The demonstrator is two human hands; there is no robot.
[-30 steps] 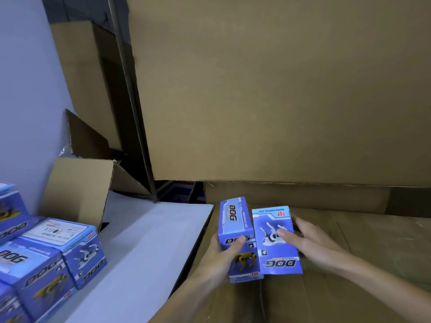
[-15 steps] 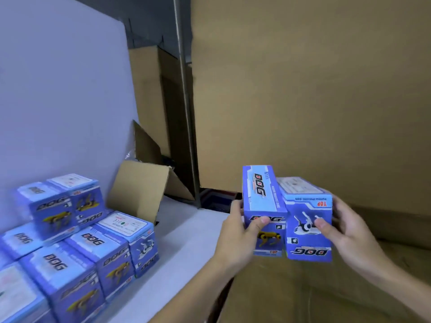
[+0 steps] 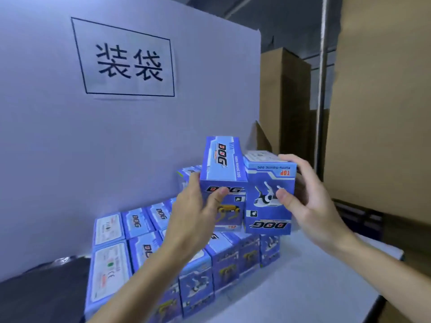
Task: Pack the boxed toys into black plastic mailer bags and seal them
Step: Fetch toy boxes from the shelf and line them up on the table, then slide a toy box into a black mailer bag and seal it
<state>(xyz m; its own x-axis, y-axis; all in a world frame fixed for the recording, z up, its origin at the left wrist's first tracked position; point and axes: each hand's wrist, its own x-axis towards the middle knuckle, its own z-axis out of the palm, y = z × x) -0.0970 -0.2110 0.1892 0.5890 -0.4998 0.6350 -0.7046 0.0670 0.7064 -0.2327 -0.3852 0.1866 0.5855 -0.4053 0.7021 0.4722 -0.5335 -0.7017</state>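
I hold two blue boxed toys side by side in the air above the table. My left hand (image 3: 196, 215) grips the taller box with a yellow dog picture (image 3: 221, 166), thumb across its front. My right hand (image 3: 310, 201) grips the box with a white dog picture (image 3: 268, 206), which is upside down, thumb on its front and fingers round its right side. The two boxes touch each other. Below and behind them a stack of several matching blue boxes (image 3: 144, 250) stands on the white table (image 3: 310, 285). A black plastic sheet (image 3: 42, 292) lies at the lower left.
A white board (image 3: 58, 148) with a printed sign (image 3: 128, 64) stands behind the stack. Large brown cartons (image 3: 382, 101) rise at the right, beside a metal pole (image 3: 323, 89). The table's right edge runs past my right forearm.
Both hands lifted the two boxes up from the cardboard surface at the right and carried them left over the table and the stack. My view turned left toward the white board.
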